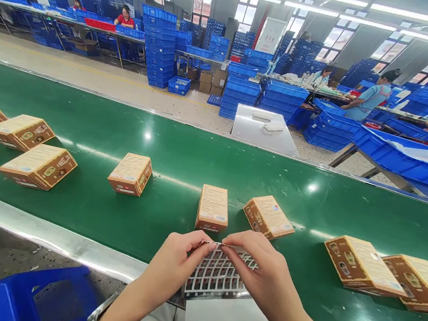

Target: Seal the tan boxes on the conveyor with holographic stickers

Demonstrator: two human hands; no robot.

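Observation:
A sheet of small dark stickers (216, 276) on a pale backing hangs bent between my two hands, over the near edge of the belt. My left hand (177, 259) pinches its top edge with thumb and forefinger. Close beside it, my right hand (259, 266) grips the same edge, the fingertips of both hands nearly meeting. Below the stickers a blank white flap (224, 316) shows. Just beyond my fingers lie a brown and cream box (213, 207) and, to its right, a tilted box (269, 217).
The green conveyor belt (177, 146) runs across, carrying several more boxes (131, 171) left and right. A blue crate (24, 296) is at lower left. Beyond the belt stand a metal table (256, 129) and stacked blue crates (158, 46). Several people work at far benches.

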